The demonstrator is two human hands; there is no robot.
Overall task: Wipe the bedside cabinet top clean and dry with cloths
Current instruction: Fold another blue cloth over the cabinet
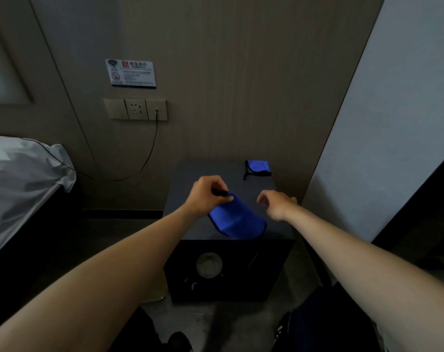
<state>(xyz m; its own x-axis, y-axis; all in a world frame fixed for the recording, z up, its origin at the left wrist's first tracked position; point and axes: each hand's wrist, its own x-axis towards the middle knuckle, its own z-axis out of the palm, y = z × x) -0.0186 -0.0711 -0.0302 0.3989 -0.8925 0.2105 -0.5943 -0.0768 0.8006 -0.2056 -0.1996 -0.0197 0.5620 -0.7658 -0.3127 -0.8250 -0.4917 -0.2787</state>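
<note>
Hands over bedside cabinet point(190, 199) top.
Left hand point(207, 196) pinches dark-edged corner of blue cloth point(237, 219), lifting it off the matte top; right hand point(275, 203) hovers, fingers loosely curled, empty. Second folded cloth point(258, 168) lies at back right corner.

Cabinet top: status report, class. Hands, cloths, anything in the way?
Left hand pinches near cloth by its corner; right hand open, holding nothing. Second cloth folded at cabinet top back right corner. Nothing else on it.

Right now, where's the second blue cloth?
Head view: the second blue cloth lies folded at the cabinet top's far right corner by the wall, beyond the right hand.
</note>
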